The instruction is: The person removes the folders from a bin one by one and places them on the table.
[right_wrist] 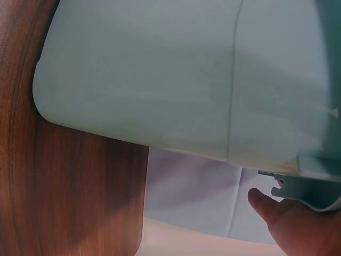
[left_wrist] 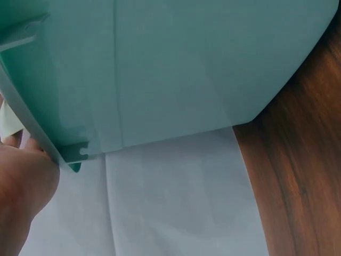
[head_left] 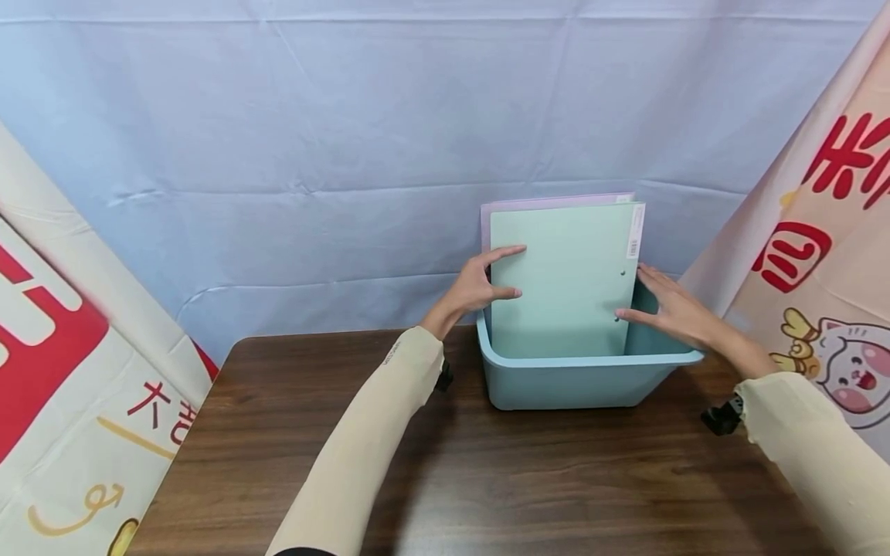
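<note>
1. Cream sleeves (head_left: 361, 440) cross the desk (head_left: 528, 479); left hand (head_left: 473, 284) and right hand (head_left: 674, 313), released with fingers spread, flank a mint folder (head_left: 559, 293) upright in the blue bin (head_left: 563, 386), lilac folder (head_left: 486, 228) behind.
2. Left wrist: bin wall above; hand at left, fingers partly hidden.
3. Right wrist: bin wall above; hand near the rim, right.

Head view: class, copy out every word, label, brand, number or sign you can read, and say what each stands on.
"大": left cloth; a partly hidden character beside it looks like "吉".
Large red characters, right cloth: cut off, not readable whole.
Red badge on that cloth: unclear.
Green folder, barcode label: too small.
Lilac folder, label: too small.
Left sleeve, print: too small.
</note>
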`<action>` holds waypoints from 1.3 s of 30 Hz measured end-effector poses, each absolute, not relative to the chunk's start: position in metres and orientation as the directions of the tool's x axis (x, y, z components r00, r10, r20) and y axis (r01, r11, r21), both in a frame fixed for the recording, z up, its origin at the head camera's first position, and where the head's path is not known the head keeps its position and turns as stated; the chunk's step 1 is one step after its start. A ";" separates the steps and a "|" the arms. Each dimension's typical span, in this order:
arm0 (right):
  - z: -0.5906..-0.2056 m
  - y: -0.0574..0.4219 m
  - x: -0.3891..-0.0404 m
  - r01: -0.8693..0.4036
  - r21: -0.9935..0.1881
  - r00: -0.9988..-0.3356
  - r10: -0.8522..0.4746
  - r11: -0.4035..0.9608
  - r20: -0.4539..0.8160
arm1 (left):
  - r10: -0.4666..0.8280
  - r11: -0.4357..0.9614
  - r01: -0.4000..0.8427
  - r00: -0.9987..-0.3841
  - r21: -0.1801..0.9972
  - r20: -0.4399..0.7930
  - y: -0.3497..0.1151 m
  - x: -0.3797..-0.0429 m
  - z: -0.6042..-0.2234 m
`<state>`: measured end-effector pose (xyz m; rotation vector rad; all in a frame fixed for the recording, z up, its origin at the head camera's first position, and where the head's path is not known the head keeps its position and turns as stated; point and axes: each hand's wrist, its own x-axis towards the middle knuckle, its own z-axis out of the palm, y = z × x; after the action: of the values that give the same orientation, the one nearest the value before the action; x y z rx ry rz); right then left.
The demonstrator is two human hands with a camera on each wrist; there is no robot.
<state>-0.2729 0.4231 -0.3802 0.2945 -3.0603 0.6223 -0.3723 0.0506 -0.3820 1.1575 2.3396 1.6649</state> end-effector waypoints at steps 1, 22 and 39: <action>-0.380 0.423 -0.273 -0.182 -0.387 -0.983 -0.180 0.904 0.042 | 0.592 0.147 0.545 -0.717 0.825 0.368 0.051 -0.373 -0.381; -0.379 0.423 -0.272 -0.188 -0.412 -0.982 -0.180 0.892 0.057 | 0.638 0.209 0.508 -0.719 0.836 0.277 0.064 -0.374 -0.369; -0.379 0.424 -0.271 -0.181 -0.405 -0.983 -0.175 0.896 0.051 | 0.553 0.246 0.484 -0.782 0.840 0.289 0.064 -0.367 -0.370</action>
<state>-0.2706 0.4235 -0.3786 0.2861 -3.0463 0.6520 -0.3672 0.0639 -0.3704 1.0116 2.4268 1.5955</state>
